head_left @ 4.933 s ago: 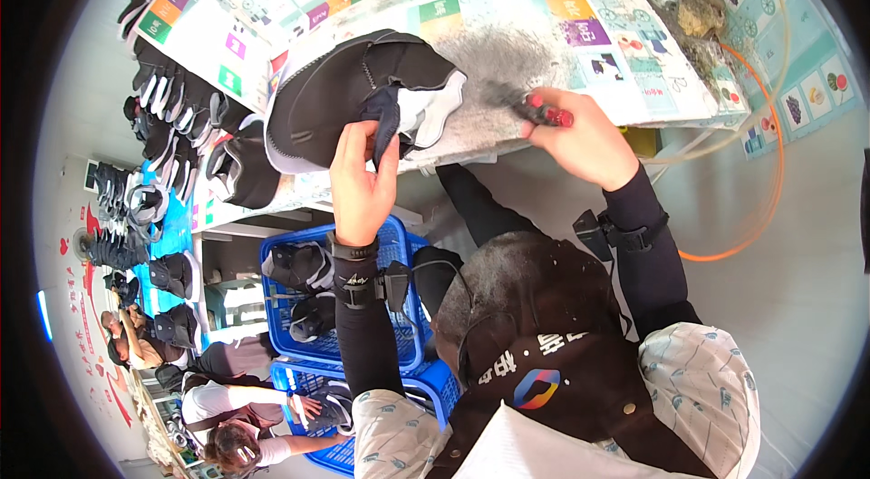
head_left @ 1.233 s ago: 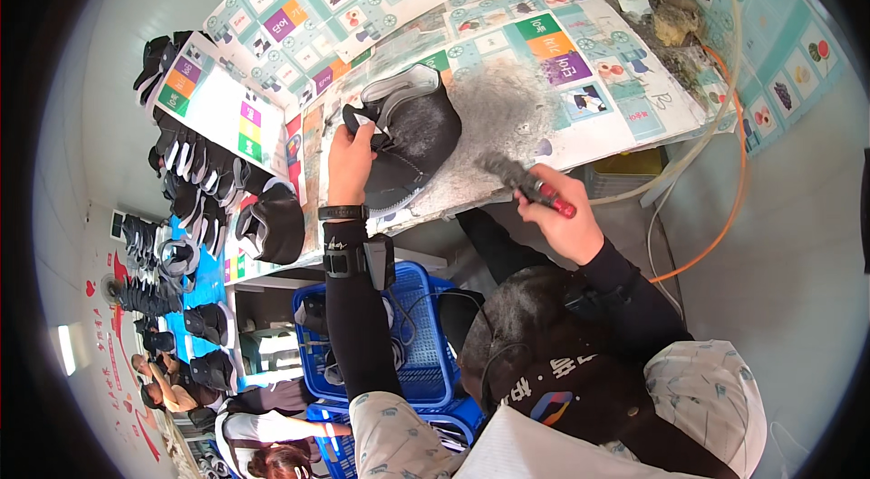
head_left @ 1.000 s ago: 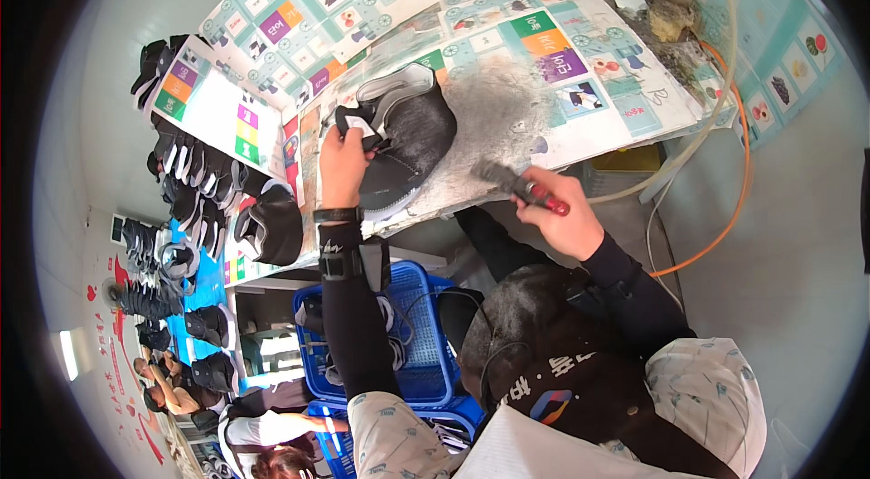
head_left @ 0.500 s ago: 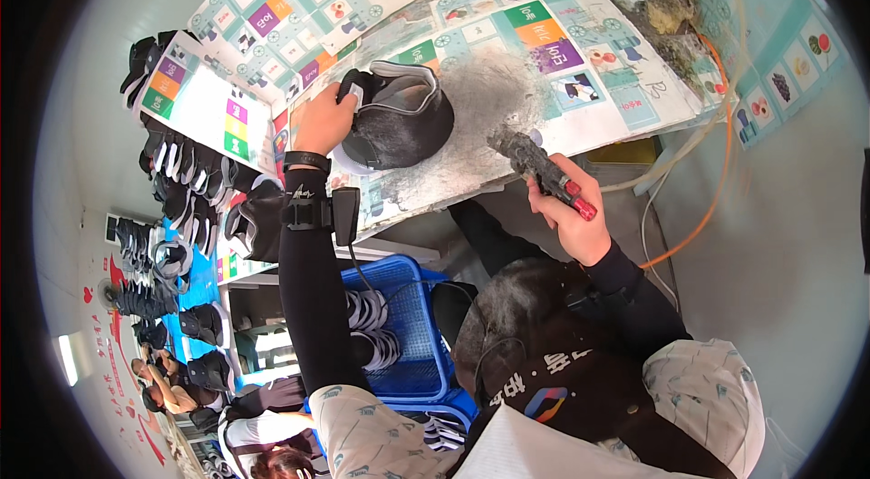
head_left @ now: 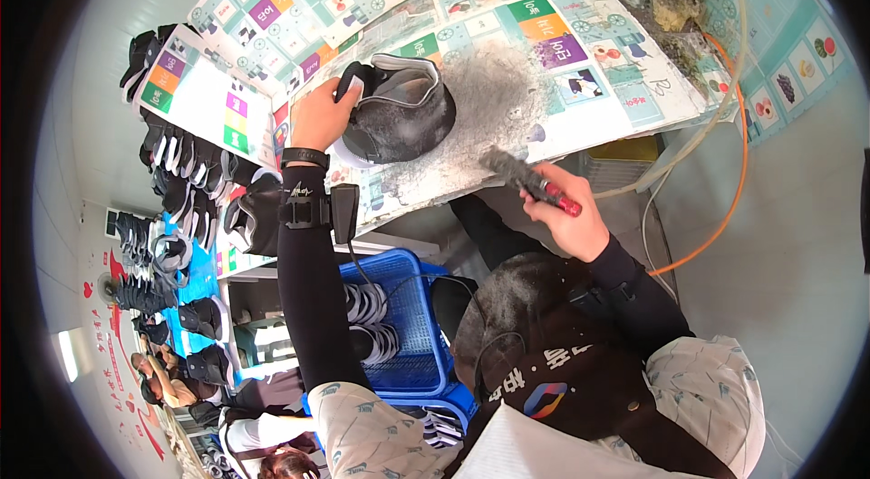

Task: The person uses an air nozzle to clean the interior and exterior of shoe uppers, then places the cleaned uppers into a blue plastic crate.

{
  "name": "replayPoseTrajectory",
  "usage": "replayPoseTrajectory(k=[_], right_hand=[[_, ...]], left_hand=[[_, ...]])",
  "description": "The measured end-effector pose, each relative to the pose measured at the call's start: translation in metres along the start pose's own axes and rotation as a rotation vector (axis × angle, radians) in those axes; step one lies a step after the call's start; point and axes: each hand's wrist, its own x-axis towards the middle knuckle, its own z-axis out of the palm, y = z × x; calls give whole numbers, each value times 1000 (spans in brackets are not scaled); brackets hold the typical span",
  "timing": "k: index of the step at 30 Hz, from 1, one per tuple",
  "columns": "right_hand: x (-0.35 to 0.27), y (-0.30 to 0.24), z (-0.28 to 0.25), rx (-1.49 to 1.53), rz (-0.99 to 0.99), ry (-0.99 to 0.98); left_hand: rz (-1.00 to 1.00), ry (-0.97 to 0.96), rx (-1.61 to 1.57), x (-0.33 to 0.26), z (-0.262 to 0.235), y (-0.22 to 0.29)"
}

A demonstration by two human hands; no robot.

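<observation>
Pinching, w/ L hand (head_left: 320, 116), edge of rounded black, grey-lined shoe (head_left: 401, 124) on dust-smudged, patterned white surface (head_left: 507, 103); gripping grimy dark, red-ended tool (head_left: 518, 174) in R hand (head_left: 580, 218), apart from shoe. Could swivel/slip if pinched loosely, prob. w/ scuffing.

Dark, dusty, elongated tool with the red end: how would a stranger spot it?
Find the pale worktop covered in colourful printed sheets. By its near edge, the right hand grips the dusty, dark, elongated tool. Its red end sets it apart from the rounded black, grey-lined piece in the left hand.
</observation>
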Motion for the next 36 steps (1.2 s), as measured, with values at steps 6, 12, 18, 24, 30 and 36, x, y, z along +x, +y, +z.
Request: replayPoseTrajectory(k=[6, 12, 18, 24, 30, 36], right_hand=[[-1, -12, -22, 250, 94, 7], [-7, -31, -17, 198, 52, -41], [-11, -28, -10, -124, -150, -22], [-11, -27, -12, -152, -189, -120], [-6, -14, -10, -172, -169, -164], [4, -10, -24, -7, -47, 89]], left_hand=[[168, 279, -86, -10, -54, 2], [322, 51, 41, 22, -36, 7], [188, -150, 59, 21, -20, 10], [212, -117, 41, 19, -17, 15], [233, -78, 16, 15, -19, 16], [324, 40, -216, 19, -47, 19]])
